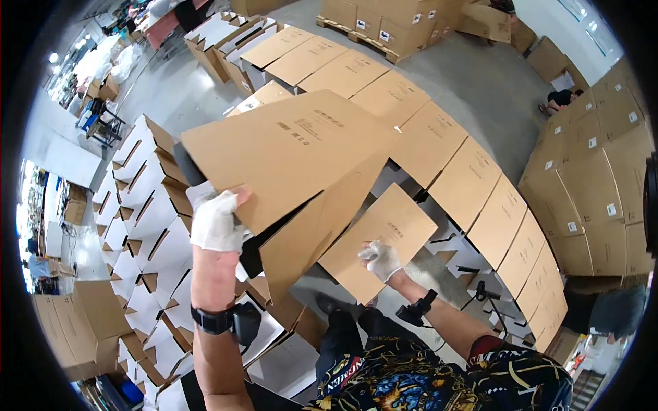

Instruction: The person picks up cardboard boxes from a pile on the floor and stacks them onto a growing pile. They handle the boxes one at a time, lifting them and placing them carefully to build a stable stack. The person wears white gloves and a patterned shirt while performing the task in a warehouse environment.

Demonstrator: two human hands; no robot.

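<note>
We seem to be midway through handling loose cardboard, with both gloved hands at work. Our left hand point(218, 222) grips the near-left edge of a large cardboard piece point(288, 157), which hangs tilted in front of us. Below it slants a brown panel point(329, 222); we cannot tell whether the two are joined. Our right hand point(382, 262) has its fingers curled against the face of a smaller cardboard piece point(385, 225), just above our feet; whether it grips or only presses, we cannot tell. In our judgement, the next move calls for a firm left hold and a right hand that keeps the smaller piece from catching the slanting panel.

Around us, white-lined boxes point(147, 212) crowd the left, and a curved row of brown boxes point(439, 140) bounds us ahead and to the right. An open box point(284, 366) beside our legs limits our footing. Farther off stand stacked cartons point(596, 171) and a loaded pallet point(356, 35).
</note>
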